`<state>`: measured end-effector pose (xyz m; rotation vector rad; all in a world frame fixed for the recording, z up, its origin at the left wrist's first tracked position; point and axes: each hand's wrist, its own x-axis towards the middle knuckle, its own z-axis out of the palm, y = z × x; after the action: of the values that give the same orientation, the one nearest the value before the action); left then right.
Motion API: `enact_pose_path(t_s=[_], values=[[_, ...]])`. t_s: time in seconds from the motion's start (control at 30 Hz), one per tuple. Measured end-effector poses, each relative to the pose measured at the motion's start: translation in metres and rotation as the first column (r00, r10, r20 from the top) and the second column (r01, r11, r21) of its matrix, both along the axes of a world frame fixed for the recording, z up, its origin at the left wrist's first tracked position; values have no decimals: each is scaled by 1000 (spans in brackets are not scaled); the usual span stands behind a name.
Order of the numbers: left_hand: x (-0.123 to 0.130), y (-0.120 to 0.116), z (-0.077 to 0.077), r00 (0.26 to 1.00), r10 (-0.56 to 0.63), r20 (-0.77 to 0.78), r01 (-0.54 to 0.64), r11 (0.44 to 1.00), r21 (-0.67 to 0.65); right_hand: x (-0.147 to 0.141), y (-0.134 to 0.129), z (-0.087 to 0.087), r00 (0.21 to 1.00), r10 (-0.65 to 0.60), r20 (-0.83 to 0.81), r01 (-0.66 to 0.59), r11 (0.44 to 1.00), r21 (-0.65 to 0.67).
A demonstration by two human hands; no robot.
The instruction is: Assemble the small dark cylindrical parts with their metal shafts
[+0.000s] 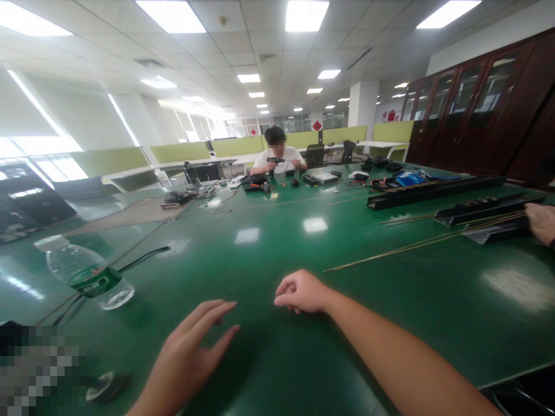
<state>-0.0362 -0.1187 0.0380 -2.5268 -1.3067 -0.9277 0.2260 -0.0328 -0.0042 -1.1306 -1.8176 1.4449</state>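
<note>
My left hand (193, 335) hovers over the green tabletop (269, 358), with its fingers stretched out and the thumb apart; nothing is in it. To its right, my right hand (302, 292) is closed, the fingers curled toward the thumb. Whatever these fingers may hold is hidden or too small to make out. A gap separates the two hands. Just beyond my right hand lie thin brass-coloured rods (381, 254), which do not touch it. Left of my left hand stands a tilted-looking clear plastic bottle (93, 277) with a green label and white cap.
Black channel-shaped rails (433, 193) lie at the right, where another person's hand (541, 222) rests near the rods. Across the table a person (280, 159) holds a power drill (274, 160). Tools and parts (255, 184) litter the far side. A black cable (145, 258) runs behind the bottle.
</note>
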Motion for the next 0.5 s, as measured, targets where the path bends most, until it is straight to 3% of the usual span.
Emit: enact_pose_path(t_s=[0.1,0.2,0.5], values=[[51,22,1,986,-156,-66,151,985,-84,2,1,0,998,54,-41,-57,996,-66],[76,39,-6,963,-251,-102,233,959,-164,5,1,1,996,61,-64,-66,995,-80],[85,45,-9,959,-241,-147,205,954,-219,8,-1,8,995,101,-6,-101,994,-44]])
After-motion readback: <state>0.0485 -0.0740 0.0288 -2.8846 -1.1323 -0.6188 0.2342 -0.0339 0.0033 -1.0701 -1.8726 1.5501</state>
